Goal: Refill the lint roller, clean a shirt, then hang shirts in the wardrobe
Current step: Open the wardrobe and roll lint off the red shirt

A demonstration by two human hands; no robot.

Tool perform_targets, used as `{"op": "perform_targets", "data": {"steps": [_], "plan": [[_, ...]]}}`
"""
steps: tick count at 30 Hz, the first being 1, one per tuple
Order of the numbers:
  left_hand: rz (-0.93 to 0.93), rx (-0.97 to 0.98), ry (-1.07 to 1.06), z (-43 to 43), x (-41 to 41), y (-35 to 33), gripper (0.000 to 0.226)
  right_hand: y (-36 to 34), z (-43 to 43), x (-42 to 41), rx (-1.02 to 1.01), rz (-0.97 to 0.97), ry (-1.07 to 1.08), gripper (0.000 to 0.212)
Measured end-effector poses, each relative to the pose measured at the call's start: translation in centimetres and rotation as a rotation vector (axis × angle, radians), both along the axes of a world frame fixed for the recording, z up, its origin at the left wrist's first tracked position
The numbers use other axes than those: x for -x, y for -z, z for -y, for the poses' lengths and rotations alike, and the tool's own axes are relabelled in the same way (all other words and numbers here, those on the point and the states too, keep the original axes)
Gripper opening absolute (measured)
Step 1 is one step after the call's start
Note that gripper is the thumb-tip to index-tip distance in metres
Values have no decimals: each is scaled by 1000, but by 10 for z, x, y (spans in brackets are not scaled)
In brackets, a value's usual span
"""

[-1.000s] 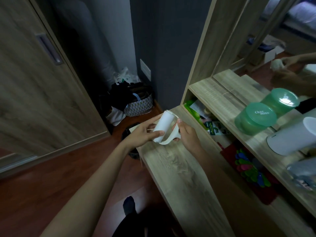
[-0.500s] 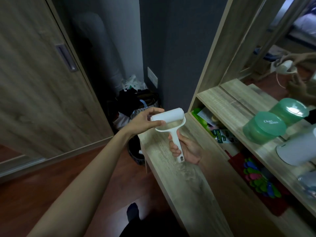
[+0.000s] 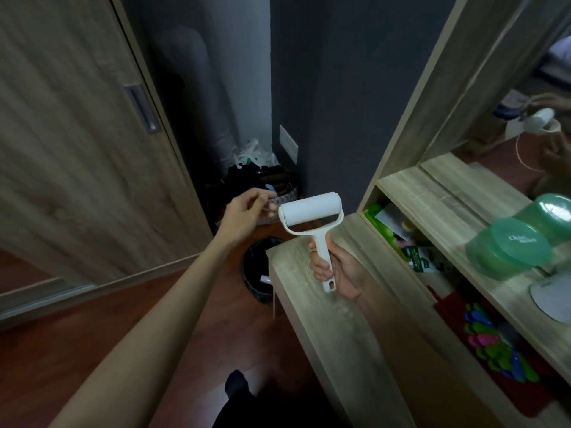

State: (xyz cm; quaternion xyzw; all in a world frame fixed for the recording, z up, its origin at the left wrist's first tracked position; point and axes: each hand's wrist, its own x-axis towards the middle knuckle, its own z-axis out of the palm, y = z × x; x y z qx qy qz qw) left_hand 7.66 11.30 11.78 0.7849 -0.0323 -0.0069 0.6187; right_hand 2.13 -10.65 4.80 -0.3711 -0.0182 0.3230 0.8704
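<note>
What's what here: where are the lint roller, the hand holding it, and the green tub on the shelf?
lint roller [image 3: 310, 209]: head view, on the white roll.
right hand [image 3: 343, 267]: head view, on the palm beside the handle.
green tub [image 3: 514, 246]: head view, on its lid.
</note>
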Motion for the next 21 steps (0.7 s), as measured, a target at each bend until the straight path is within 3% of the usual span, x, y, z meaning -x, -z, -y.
{"op": "perform_targets", "data": {"steps": [9, 13, 21], "plan": [[376, -177, -293, -139, -54, -11, 19, -26, -108, -86, 16, 44, -66, 39], [501, -350, -443, -211, -84, -18, 27, -39, -178, -131, 1, 59, -74, 39], [482, -594, -707, -309, -176, -21, 60, -54, -279, -212, -27, 101, -6, 39]]}}
